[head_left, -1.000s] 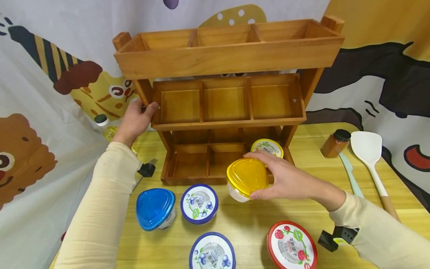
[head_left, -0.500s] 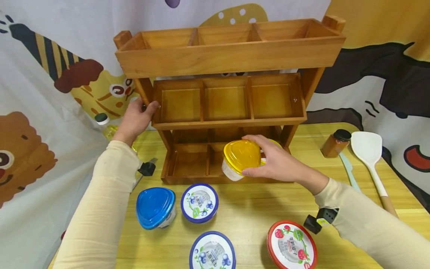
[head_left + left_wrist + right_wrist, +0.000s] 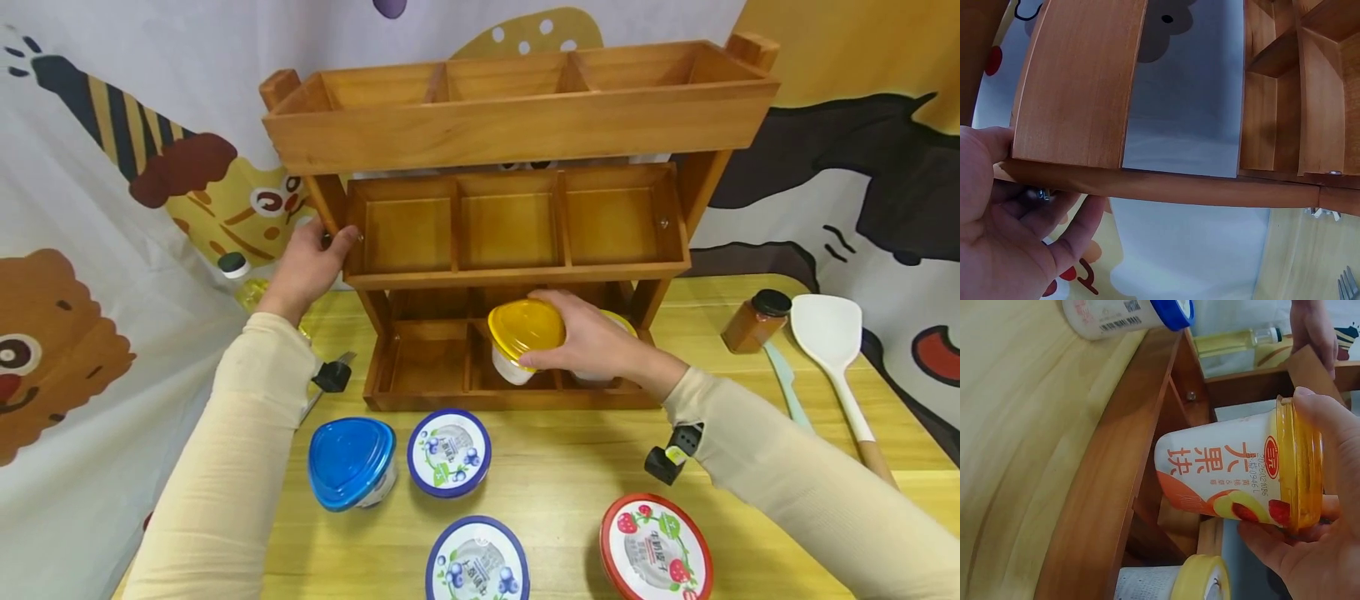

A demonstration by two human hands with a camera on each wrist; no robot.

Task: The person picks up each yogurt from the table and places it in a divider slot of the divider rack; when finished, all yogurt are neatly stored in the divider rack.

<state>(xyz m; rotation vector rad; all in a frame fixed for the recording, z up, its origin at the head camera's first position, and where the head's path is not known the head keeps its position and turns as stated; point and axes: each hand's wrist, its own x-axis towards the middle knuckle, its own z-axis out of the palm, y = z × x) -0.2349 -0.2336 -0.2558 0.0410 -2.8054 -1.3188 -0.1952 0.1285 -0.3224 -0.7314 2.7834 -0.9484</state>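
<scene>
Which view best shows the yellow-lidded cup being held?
Right wrist view: the held cup is large there, its printed side clear. Head shows its lid and some white side; left wrist, none of it.

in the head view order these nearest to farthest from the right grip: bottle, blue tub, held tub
1. Held tub, in the right grip itself
2. Blue tub, to the left, nearer the camera
3. Bottle, far left, toward the back
</scene>
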